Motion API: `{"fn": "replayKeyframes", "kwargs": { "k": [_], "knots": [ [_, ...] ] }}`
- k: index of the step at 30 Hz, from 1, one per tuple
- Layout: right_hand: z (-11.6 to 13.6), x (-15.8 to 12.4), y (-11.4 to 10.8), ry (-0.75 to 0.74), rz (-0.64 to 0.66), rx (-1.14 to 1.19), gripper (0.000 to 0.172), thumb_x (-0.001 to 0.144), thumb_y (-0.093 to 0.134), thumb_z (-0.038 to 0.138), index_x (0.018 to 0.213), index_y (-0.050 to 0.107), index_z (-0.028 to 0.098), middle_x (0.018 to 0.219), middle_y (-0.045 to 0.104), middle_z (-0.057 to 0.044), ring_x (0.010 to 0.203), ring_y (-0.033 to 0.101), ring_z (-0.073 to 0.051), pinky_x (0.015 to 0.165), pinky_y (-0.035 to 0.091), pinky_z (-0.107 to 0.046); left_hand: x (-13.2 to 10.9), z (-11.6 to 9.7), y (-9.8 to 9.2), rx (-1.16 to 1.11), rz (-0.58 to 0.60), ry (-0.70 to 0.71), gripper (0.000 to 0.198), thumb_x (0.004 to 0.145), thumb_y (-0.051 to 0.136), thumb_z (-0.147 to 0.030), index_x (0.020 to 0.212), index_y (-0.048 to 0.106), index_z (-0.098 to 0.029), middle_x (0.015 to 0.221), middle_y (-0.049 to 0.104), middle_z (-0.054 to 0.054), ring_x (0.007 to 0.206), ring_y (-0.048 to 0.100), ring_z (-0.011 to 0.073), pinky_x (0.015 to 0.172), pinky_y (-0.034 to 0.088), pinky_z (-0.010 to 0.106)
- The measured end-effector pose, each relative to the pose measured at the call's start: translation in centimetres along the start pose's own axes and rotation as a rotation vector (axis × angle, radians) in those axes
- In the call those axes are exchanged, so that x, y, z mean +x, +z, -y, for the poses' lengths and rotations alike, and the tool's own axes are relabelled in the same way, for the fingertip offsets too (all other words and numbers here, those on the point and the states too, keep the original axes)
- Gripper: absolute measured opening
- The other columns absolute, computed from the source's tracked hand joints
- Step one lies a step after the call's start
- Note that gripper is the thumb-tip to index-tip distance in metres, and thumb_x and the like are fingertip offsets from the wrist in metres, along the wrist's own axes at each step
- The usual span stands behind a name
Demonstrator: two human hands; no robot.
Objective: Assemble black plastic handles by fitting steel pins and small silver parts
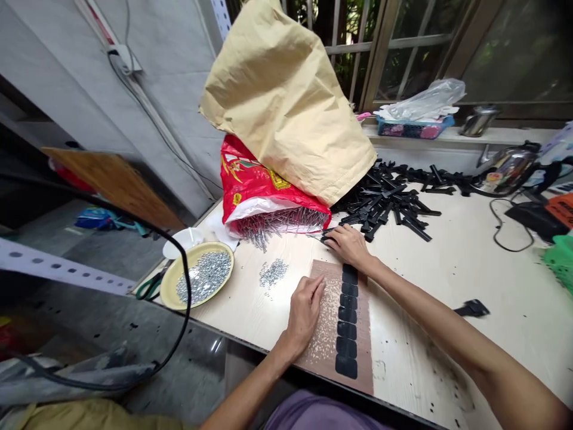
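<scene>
My left hand [305, 306] rests over the left side of a brown board [364, 358], its fingers curled and the index finger pointing away from me. Whatever it may pinch is too small or hidden to make out. Down the board runs a column of black rounded flat pieces [346, 345], with pale specks beside them. Beyond the board's far end, my right hand [351, 245] is closed around a black plastic piece [329, 236], partly hidden under the fingers. Thin metal pins [316, 236] lie by its fingertips. Left of the board sits a small heap of shiny metal bits [273, 272].
A yellow bowl [168, 292] of metal bits stands at left, near a white bowl [183, 240]. Behind are a red bag [242, 173] spilling pins, a large brown paper sack [286, 101] and piled black plastic parts [385, 197]. A black cable [185, 280] loops at left.
</scene>
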State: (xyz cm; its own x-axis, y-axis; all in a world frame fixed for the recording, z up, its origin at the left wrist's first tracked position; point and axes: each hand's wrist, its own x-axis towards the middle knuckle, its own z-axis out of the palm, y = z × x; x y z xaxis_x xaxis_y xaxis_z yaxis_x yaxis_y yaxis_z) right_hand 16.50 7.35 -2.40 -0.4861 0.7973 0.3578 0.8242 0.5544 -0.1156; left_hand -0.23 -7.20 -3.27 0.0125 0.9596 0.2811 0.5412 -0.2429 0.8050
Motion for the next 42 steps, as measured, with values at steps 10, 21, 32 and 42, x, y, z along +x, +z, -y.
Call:
{"fn": "replayKeyframes", "kwargs": {
  "k": [10,21,32,42],
  "knots": [
    [1.6,1.9,2.8,0.089,0.053,-0.082,0.026,0.094,0.042,0.031,0.098,0.066,0.024,0.096,0.058,-0.007,0.086,0.047,-0.02,0.068,0.031,-0.03,2.5,6.0,-7.1,0.579,-0.112,-0.005,0.028,0.091,0.046,-0.027,0.11,0.065,-0.021,0.089,0.058,0.008,0.086,0.05,0.0218,0.074,0.044,0.033],
    [3.2,-3.5,-2.9,-0.037,-0.205,0.133,0.029,0.095,0.041,0.025,0.115,0.062,0.022,0.106,0.065,-0.006,0.091,0.055,-0.019,0.076,0.042,-0.031,5.3,6.7,-4.8,0.855,0.119,0.126,0.02,0.087,0.048,-0.018,0.078,0.066,-0.018,0.084,0.055,0.011,0.088,0.044,0.0254,0.067,0.037,0.035],
    [8.2,-7.2,-4.2,0.021,-0.142,0.318,0.023,0.094,0.045,0.027,0.107,0.064,0.023,0.1,0.066,-0.004,0.087,0.06,-0.016,0.073,0.046,-0.027,4.5,2.5,-4.3,-0.361,-0.031,-0.317,0.027,0.082,0.055,-0.04,0.083,0.061,-0.013,0.075,0.062,0.004,0.066,0.058,0.014,0.062,0.047,0.028],
    [8.9,-8.2,-4.9,0.061,-0.185,0.194,0.021,0.094,0.046,0.024,0.104,0.063,0.023,0.095,0.066,-0.001,0.084,0.059,-0.015,0.069,0.041,-0.025,2.9,-0.9,-2.9,-0.72,-0.048,-0.33,0.027,0.077,0.065,-0.036,0.084,0.062,-0.011,0.069,0.062,0.002,0.063,0.058,0.0098,0.066,0.048,0.024]
  ]
}}
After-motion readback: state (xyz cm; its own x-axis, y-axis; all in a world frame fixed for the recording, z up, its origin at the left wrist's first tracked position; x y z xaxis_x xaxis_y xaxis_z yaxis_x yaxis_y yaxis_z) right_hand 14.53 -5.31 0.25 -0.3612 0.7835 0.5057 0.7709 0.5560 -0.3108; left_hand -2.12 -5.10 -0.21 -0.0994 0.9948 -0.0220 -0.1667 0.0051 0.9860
